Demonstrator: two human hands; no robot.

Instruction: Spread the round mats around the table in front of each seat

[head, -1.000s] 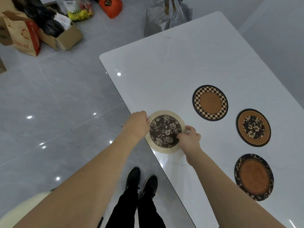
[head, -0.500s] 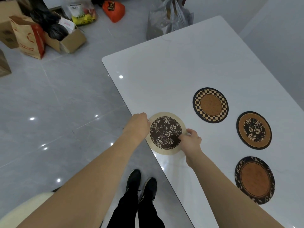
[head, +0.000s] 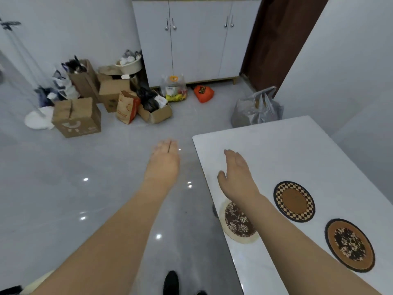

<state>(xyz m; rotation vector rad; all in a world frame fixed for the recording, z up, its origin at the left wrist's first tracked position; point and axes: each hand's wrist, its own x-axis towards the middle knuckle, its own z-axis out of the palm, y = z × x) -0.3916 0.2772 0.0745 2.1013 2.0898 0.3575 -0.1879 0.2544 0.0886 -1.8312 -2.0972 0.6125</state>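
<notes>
Both our hands are empty now, left hand (head: 162, 161) flat out over the floor, right hand (head: 238, 177) loose above the glossy white table (head: 276, 145). The cream-rimmed floral mat (head: 238, 224) lies flat at the near left edge, so probably done; next, the checkered mat (head: 294, 201) or brown floral mat (head: 349, 244).

White table (head: 287, 150), right of frame: cream floral mat (head: 238, 224) at its left edge, checkered mat (head: 294, 201), brown floral mat (head: 349, 244) lower right.

round mats: 3 (head: 239, 222) | hands: 2 (head: 162, 165) | table: 1 (head: 297, 150) | cupboard: 1 (head: 195, 39)
</notes>
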